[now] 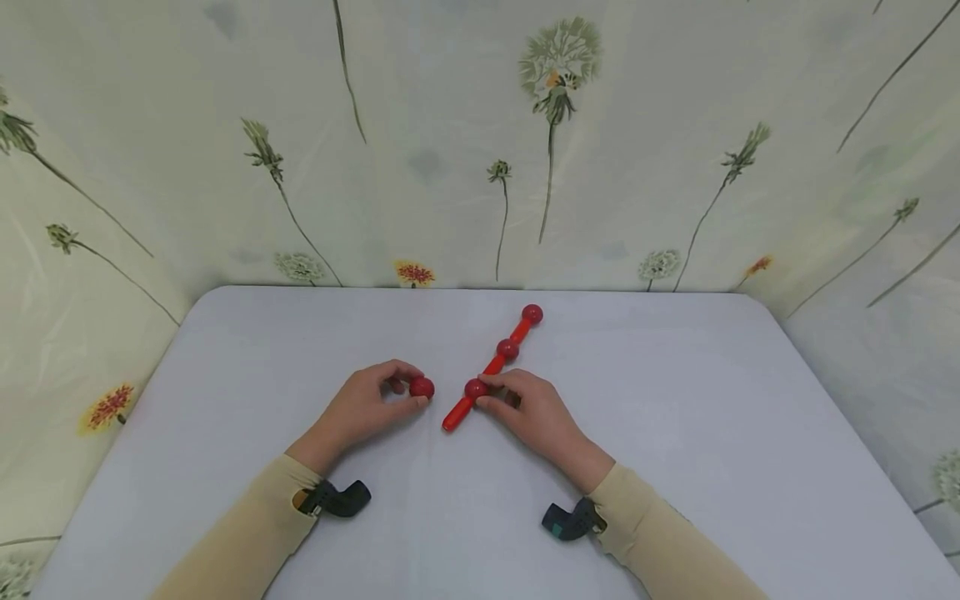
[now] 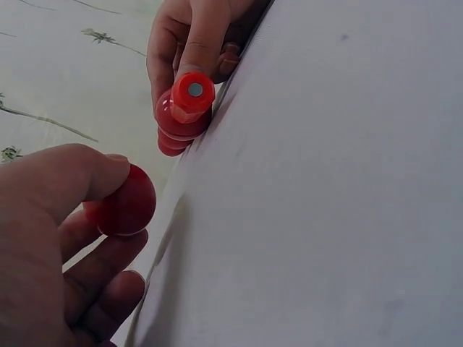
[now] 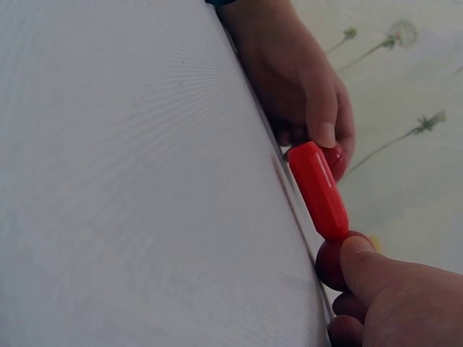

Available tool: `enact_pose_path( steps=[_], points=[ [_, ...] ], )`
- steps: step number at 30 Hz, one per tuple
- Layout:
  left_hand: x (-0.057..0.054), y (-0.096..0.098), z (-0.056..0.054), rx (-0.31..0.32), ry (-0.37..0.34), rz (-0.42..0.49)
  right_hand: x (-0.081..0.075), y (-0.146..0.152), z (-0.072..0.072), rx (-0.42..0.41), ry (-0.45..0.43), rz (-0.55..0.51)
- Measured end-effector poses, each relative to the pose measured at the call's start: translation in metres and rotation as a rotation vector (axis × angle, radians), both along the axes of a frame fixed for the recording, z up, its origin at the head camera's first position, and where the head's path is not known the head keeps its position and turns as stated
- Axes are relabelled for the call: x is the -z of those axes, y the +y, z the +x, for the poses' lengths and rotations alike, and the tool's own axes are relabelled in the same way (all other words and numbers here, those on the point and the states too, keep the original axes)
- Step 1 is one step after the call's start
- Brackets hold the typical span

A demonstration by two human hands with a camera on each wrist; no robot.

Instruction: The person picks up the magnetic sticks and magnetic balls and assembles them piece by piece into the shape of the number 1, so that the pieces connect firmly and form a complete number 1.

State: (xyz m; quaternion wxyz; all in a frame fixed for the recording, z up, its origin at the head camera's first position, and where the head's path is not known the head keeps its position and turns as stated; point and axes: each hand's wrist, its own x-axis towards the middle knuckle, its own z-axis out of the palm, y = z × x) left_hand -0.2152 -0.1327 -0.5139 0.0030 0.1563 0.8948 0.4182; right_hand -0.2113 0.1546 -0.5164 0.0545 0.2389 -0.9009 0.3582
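Observation:
My left hand [image 1: 375, 406] pinches a loose red ball [image 1: 422, 387] between thumb and fingers, a little left of a chain of red balls and rods. The right hand [image 1: 534, 414] pinches the nearest ball [image 1: 476, 389] of that chain. From this ball a bare-ended red rod [image 1: 457, 414] points toward me; in the left wrist view a small grey disc [image 2: 195, 90] shows in the rod's end. Further off, more rods link a middle ball [image 1: 507, 349] and a far ball [image 1: 532, 314]. A gap separates the left ball from the rod's end.
A white-covered table [image 1: 675, 400] lies under both hands. Behind and beside it hangs a pale cloth [image 1: 435, 200] printed with dandelions. Dark wrist cameras are strapped at the left sleeve [image 1: 247, 508] and the right sleeve [image 1: 660, 533].

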Motion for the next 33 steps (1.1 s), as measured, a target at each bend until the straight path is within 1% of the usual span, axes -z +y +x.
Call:
enact_pose_path(
  steps=[5,10,16,22,29,33],
  points=[
    [0.001,-0.001,0.000,0.043,0.025,-0.036,0.000,0.000,0.001,0.006,-0.010,-0.001],
    [0.001,-0.003,0.000,0.076,0.019,-0.068,0.000,0.000,0.000,0.002,-0.013,-0.008],
    [0.001,-0.007,-0.001,0.145,0.043,-0.081,0.001,0.000,0.000,-0.004,-0.001,-0.015],
    [0.001,-0.011,-0.002,0.230,0.070,-0.082,0.001,0.001,0.000,-0.005,0.004,-0.019],
    [0.000,-0.014,-0.002,0.307,0.063,-0.063,0.001,0.001,0.000,-0.004,0.007,-0.017],
    [-0.001,-0.016,-0.002,0.363,0.057,-0.039,0.002,0.001,0.000,-0.005,0.006,-0.021]
  ],
)
